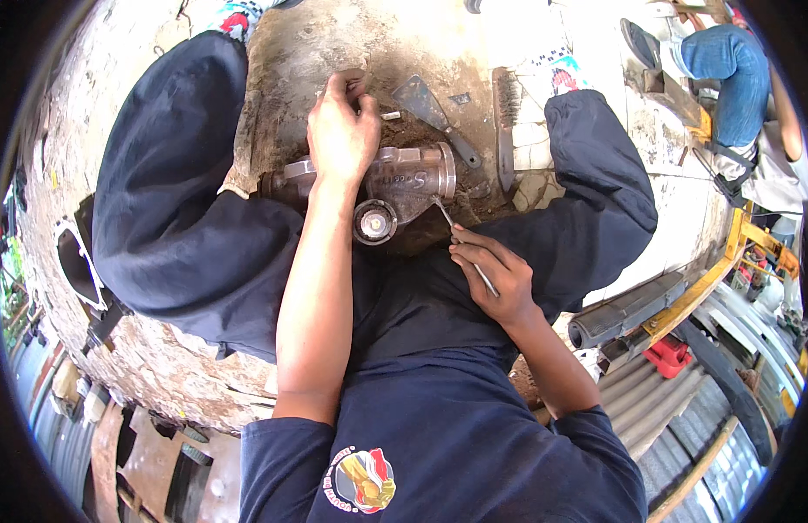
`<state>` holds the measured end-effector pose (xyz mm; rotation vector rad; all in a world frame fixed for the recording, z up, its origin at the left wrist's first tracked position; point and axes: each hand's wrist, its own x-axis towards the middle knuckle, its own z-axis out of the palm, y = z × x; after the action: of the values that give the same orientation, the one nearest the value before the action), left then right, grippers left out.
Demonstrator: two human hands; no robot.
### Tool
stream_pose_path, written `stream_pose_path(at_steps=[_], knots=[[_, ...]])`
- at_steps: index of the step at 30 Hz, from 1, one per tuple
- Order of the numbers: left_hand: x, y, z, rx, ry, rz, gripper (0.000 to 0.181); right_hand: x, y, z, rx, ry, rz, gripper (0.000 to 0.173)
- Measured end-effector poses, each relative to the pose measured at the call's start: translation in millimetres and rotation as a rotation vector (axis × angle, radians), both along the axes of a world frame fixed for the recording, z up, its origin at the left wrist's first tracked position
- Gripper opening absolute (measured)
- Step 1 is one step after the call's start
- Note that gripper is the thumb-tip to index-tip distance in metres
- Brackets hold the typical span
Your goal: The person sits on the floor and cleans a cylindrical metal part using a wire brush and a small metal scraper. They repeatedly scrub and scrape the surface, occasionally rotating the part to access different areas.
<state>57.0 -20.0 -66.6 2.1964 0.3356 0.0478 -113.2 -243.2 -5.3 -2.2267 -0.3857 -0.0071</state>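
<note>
A cast metal housing [414, 171] with a round flanged end and a smaller round port lies on the dirty floor between the person's legs. My right hand [499, 271] holds a thin metal rod-like tool [446, 212], its tip at the housing's lower edge near the flange. Above and partly across the housing is my left hand [346, 124], fingers curled; whether it grips anything is hidden. A small white stick [390, 116] lies beside its fingers. Beyond the housing lie a scraper [422, 104] with a broad blade and a wire brush [505, 124].
At the upper right sits another person [737, 78] in jeans. A yellow metal frame [705, 287], a dark cylinder [626, 307] and a red object [667, 356] are at the right. A gasket-like frame [77, 265] stands at the left.
</note>
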Motion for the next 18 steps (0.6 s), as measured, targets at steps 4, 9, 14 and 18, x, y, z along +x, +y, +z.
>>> stream_pose_path(at_steps=[4,9,14,18], knots=[[-2,1,-2,-0.016,0.004,0.020,0.033,18,9,1,-0.014,-0.102,-0.015,0.025],[-2,4,-5,0.010,-0.030,0.003,0.033,4,13,-5,-0.074,-0.053,-0.030,0.020],[-4,3,3,-0.015,-0.018,0.031,0.034,-17,10,-5,-0.112,0.039,-0.059,0.018],[-11,3,3,0.013,-0.037,0.023,0.035,14,26,8,-0.016,-0.163,-0.109,0.018]])
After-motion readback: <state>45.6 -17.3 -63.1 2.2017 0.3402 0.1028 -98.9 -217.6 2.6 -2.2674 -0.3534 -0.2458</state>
